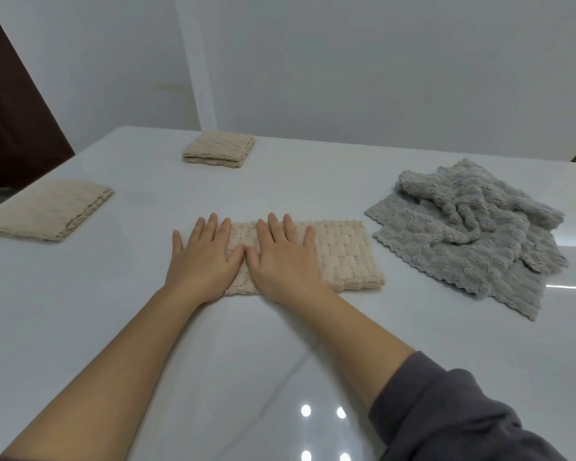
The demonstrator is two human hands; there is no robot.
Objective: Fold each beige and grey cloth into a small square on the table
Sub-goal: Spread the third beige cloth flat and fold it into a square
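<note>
A beige waffle-textured cloth (343, 254) lies folded into a rectangle in the middle of the white table (280, 344). My left hand (202, 257) lies flat with straight fingers on its left end, partly on the table. My right hand (281, 257) presses flat on the cloth beside it, thumbs nearly touching. A folded beige square (218, 149) sits at the back. Another folded beige cloth (47, 209) lies at the left edge. Crumpled grey cloths (469, 227) are heaped at the right.
A white wall stands behind the table, with a dark door panel (10, 111) at the far left. The glossy table surface shows lamp reflections near the front edge.
</note>
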